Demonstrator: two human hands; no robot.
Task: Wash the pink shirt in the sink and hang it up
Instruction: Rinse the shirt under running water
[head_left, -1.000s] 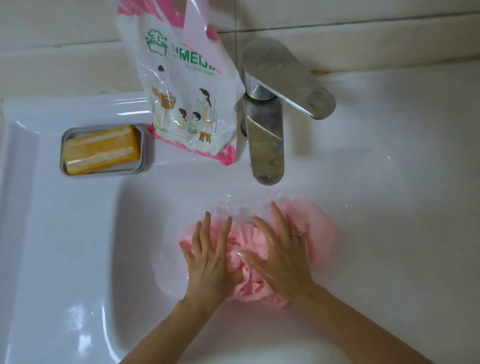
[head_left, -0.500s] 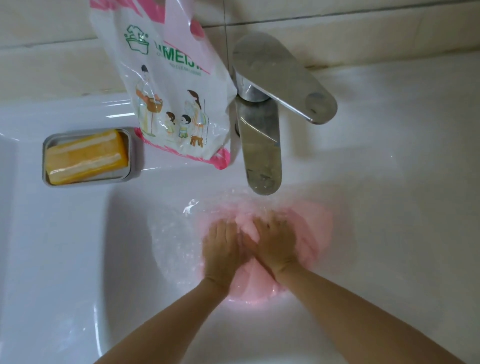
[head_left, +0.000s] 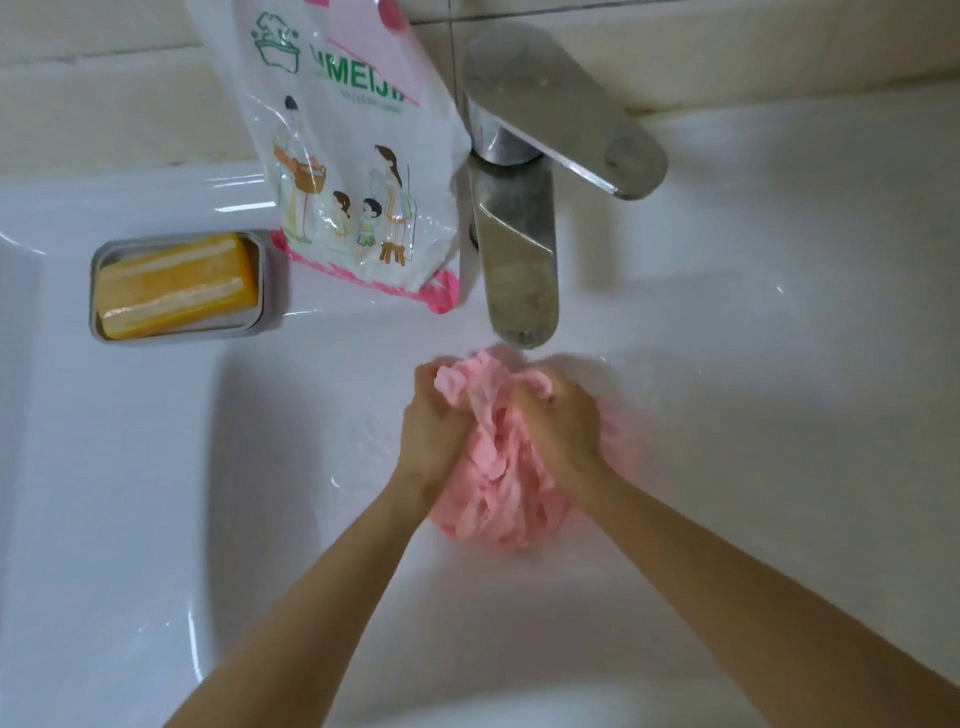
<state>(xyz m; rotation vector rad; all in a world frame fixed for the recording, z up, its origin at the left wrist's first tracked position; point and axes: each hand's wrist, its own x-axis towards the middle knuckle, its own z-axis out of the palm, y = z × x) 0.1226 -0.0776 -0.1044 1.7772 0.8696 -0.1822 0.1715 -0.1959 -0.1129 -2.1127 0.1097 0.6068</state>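
Sink (head_left: 156, 493) holds bunched pink shirt (head_left: 498, 483); left hand (head_left: 434, 431), right hand (head_left: 566, 431) fingers clamped on it; soap dish (head_left: 267, 283) holds orange bar (head_left: 176, 286)

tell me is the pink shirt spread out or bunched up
Bunched up: the pink shirt is a crumpled wad gripped between the left hand and right hand.

Across the top of the frame you have a pale tiled wall (head_left: 104, 93), with a dark grout line at upper right. Below it the white sink (head_left: 779, 234) shows soft glints at left. A steel tap (head_left: 519, 249) stands at upper centre, with a printed plastic bag (head_left: 353, 156) just to its left. At mid left there is a grey soap dish (head_left: 176, 336) holding an orange bar of soap (head_left: 176, 283).
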